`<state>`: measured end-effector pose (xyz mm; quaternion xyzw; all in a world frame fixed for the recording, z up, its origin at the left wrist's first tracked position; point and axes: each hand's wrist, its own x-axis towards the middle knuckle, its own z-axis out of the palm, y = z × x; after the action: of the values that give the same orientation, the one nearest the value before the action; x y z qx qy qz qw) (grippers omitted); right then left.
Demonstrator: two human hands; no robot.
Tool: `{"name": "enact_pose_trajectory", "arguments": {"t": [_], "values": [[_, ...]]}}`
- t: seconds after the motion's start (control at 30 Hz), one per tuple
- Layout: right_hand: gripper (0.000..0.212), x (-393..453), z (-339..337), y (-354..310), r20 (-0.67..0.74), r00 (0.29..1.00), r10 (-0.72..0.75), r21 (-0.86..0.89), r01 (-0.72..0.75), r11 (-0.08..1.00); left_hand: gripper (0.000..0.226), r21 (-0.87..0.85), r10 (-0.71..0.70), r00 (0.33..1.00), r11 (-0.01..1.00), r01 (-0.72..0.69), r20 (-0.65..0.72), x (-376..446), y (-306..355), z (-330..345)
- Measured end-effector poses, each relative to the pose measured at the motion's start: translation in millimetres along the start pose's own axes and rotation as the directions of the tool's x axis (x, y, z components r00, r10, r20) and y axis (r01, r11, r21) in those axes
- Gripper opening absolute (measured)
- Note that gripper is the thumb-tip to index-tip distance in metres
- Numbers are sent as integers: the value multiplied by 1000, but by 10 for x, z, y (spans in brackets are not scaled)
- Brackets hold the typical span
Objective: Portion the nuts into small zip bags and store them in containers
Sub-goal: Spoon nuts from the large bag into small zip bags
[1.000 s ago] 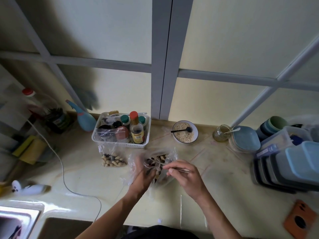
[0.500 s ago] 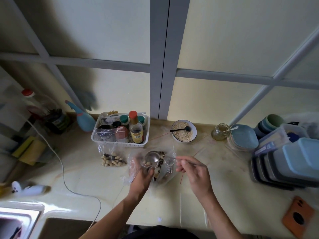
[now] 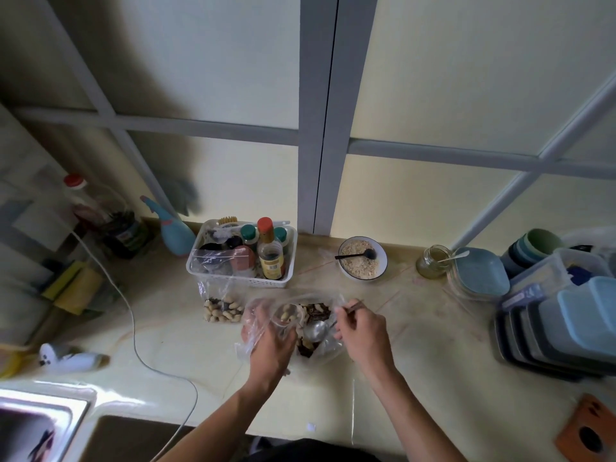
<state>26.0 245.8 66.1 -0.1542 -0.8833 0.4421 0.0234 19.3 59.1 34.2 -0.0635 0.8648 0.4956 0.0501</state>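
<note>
L hand (image 3: 270, 341) grips small bag (image 3: 286, 315) mouth up w/ few nuts in; R hand (image 3: 361, 331) pinches spoon (image 3: 316, 329), bowl down in big nut bag (image 3: 316, 345) just right of small bag; handle runs up-right.

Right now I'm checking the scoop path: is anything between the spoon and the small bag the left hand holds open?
Nothing visible does. The right hand holds the spoon in the large nut bag, right beside the small zip bag that the left hand grips; only the bags' own thin plastic lies between them.
</note>
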Motion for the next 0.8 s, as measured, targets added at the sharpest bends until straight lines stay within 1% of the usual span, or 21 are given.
{"name": "enact_pose_trajectory", "arguments": {"t": [0.07, 0.2, 0.23, 0.3, 0.37, 0.47, 0.53, 0.6, 0.67, 0.73, 0.8], "values": [[22, 96, 71, 7, 27, 999, -45, -100, 48, 994, 61, 39, -14, 1000, 999, 15, -5, 42, -22, 9], [21, 213, 176, 50, 42, 994, -104, -223, 111, 968, 49, 120, -71, 990, 991, 56, 120, 16, 35, -43], [19, 222, 197, 65, 40, 992, -123, -239, 129, 962, 47, 132, -66, 990, 990, 50, 121, 15, 33, -62], [16, 241, 221, 80, 30, 988, -153, -245, 155, 957, 46, 144, -44, 997, 989, 35, 59, 31, 38, -115], [18, 270, 255, 83, 39, 981, -191, -281, 195, 940, 51, 139, -21, 1000, 990, 19, 16, 59, 27, -153], [21, 261, 379, 49, 142, 949, -281, -387, 314, 867, 55, 96, 4, 1000, 995, -2, -27, 69, 34, -182], [17, 195, 495, 15, 186, 918, -351, -427, 397, 812, 56, 84, 83, 995, 993, -78, -54, 97, 62, -191], [21, 140, 608, -8, 228, 904, -361, -442, 426, 790, 60, 78, 148, 987, 987, -143, -67, 148, 46, -185], [28, 144, 696, -13, 230, 897, -377, -435, 441, 785, 64, 89, 171, 984, 982, -167, -43, 197, 27, -184], [30, 191, 741, -25, 236, 898, -371, -408, 438, 801, 66, 100, 156, 988, 983, -156, 5, 221, 8, -186], [24, 217, 770, -24, 219, 903, -370, -345, 426, 836, 67, 105, 129, 991, 986, -133, 40, 255, -25, -198]]}}
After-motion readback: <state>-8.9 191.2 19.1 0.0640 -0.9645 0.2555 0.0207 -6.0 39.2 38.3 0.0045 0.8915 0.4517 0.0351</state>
